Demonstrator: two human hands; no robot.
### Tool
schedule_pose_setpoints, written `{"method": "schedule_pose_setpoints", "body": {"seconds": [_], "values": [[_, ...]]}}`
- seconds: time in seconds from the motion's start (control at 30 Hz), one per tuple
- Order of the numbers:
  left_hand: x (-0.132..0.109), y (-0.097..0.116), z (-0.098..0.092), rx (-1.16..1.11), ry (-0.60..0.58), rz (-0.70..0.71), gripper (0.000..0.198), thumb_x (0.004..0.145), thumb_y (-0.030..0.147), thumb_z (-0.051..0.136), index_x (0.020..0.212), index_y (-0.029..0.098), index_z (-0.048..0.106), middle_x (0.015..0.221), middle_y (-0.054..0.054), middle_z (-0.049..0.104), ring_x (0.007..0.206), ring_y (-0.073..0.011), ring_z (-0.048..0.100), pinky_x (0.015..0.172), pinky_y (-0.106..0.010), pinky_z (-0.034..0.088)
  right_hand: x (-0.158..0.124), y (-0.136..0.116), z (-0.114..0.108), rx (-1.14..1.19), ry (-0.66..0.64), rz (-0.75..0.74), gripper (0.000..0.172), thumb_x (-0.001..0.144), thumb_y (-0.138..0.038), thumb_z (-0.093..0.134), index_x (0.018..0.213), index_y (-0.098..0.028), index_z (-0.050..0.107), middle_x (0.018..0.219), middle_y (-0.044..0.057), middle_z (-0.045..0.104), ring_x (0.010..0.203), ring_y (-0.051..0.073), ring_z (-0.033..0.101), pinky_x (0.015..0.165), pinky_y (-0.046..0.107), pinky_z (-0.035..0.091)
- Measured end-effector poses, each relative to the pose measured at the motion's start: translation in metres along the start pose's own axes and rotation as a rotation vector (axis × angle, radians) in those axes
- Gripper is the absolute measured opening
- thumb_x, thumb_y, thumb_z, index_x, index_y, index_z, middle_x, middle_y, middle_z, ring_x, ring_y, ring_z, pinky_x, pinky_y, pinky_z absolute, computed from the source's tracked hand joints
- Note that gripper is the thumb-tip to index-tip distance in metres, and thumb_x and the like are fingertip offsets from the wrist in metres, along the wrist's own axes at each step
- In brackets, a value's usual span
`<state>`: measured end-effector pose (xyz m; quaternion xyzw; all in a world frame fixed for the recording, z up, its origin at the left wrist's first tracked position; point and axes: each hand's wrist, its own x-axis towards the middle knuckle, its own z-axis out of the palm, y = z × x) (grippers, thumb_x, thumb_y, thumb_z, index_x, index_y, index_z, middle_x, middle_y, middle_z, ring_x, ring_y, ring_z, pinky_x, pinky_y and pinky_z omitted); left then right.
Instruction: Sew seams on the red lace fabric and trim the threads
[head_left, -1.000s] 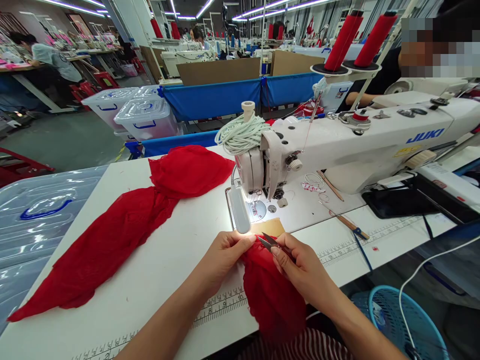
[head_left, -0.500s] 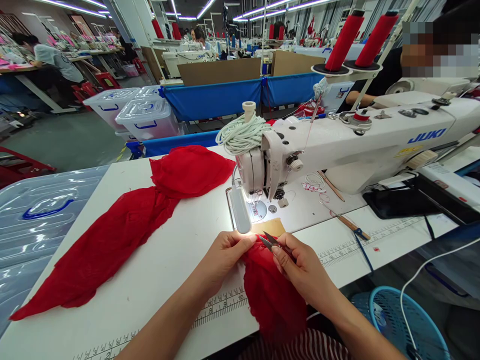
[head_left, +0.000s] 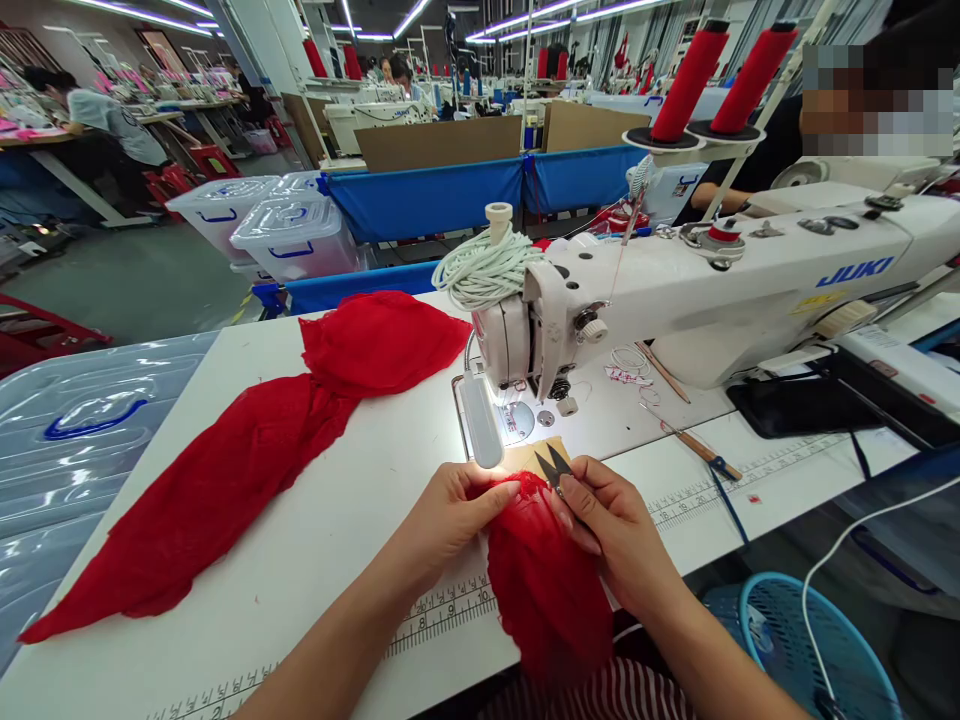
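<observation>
My left hand (head_left: pixel 457 510) pinches the top edge of a red cloth (head_left: pixel 544 590) between thumb and fingers. The cloth hangs over the table's front edge towards my lap. In my right hand (head_left: pixel 611 515) is a pair of small dark thread snips (head_left: pixel 553 468), blades apart and pointing up and left beside the cloth's top edge. The right fingertips also lie against the cloth. Both hands are just in front of the sewing machine (head_left: pixel 645 290), near its lit needle plate (head_left: pixel 517 420). A tan patch (head_left: pixel 536 455) lies behind the cloth.
More red cloth (head_left: pixel 217 490) stretches across the left of the white table (head_left: pixel 337 560). To the right lie a wooden-handled tool (head_left: pixel 701 452) and a black phone-like object (head_left: pixel 802 405). A blue basket (head_left: pixel 817 640) stands below right. A person (head_left: pixel 772 150) sits beyond the machine.
The snips have turned from pointing left over the cloth's edge to pointing more upward, a little to the right. My right hand has shifted slightly right; my left hand is nearly unmoved.
</observation>
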<state>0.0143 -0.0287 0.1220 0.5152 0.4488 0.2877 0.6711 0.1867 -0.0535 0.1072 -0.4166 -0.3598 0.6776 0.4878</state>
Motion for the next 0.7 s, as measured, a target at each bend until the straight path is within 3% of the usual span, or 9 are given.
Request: {"method": "schedule_pose_setpoints", "body": {"seconds": [0.13, 0.23, 0.37, 0.47, 0.57, 0.7], "values": [[0.001, -0.001, 0.001, -0.019, 0.006, -0.037, 0.032, 0.077, 0.043, 0.062, 0.063, 0.014, 0.065, 0.054, 0.003, 0.045, 0.052, -0.008, 0.032, 0.05, -0.023, 0.025, 0.001, -0.001, -0.002, 0.077, 0.181, -0.18, 0.024, 0.081, -0.041, 0.062, 0.077, -0.021, 0.05, 0.059, -0.007, 0.039, 0.045, 0.005, 0.024, 0.042, 0.021, 0.02], [0.001, -0.001, 0.003, -0.024, 0.046, -0.065, 0.029, 0.076, 0.041, 0.064, 0.07, 0.014, 0.069, 0.055, 0.003, 0.048, 0.051, -0.0074, 0.033, 0.048, -0.022, 0.025, 0.0, -0.004, -0.007, -0.053, 0.251, -0.304, 0.017, 0.08, -0.038, 0.063, 0.086, -0.023, 0.057, 0.068, -0.004, 0.047, 0.055, 0.008, 0.038, 0.049, 0.021, 0.032], [0.001, 0.0, 0.004, -0.029, 0.047, -0.04, 0.026, 0.076, 0.038, 0.064, 0.082, 0.015, 0.074, 0.061, 0.0, 0.057, 0.054, -0.0086, 0.04, 0.05, -0.022, 0.03, 0.001, -0.01, -0.009, -0.452, 0.126, -0.391, 0.01, 0.083, -0.034, 0.061, 0.087, -0.024, 0.062, 0.084, 0.0, 0.055, 0.06, 0.009, 0.043, 0.055, 0.023, 0.038], [0.0, 0.001, 0.005, -0.025, 0.001, 0.013, 0.027, 0.077, 0.038, 0.063, 0.086, 0.016, 0.074, 0.071, -0.003, 0.063, 0.065, -0.013, 0.05, 0.058, -0.024, 0.038, 0.007, -0.011, -0.008, -0.738, -0.016, -0.478, 0.018, 0.082, -0.029, 0.061, 0.1, -0.027, 0.064, 0.102, 0.003, 0.055, 0.063, 0.009, 0.048, 0.055, 0.024, 0.039], [0.0, 0.001, 0.005, 0.025, 0.006, 0.047, 0.026, 0.078, 0.038, 0.062, 0.085, 0.016, 0.074, 0.076, -0.004, 0.064, 0.073, -0.0154, 0.053, 0.063, -0.025, 0.04, 0.015, -0.008, -0.007, -0.891, -0.054, -0.582, 0.012, 0.083, -0.022, 0.058, 0.091, -0.025, 0.065, 0.091, 0.002, 0.058, 0.068, 0.011, 0.053, 0.056, 0.023, 0.041], [0.001, -0.003, 0.003, 0.067, 0.055, 0.004, 0.028, 0.078, 0.039, 0.062, 0.072, 0.013, 0.072, 0.071, -0.003, 0.06, 0.063, -0.0112, 0.045, 0.057, -0.024, 0.035, 0.02, -0.006, -0.008, -0.917, 0.006, -0.643, 0.013, 0.085, -0.014, 0.05, 0.081, -0.021, 0.06, 0.08, 0.001, 0.059, 0.067, 0.012, 0.053, 0.058, 0.024, 0.04]]}}
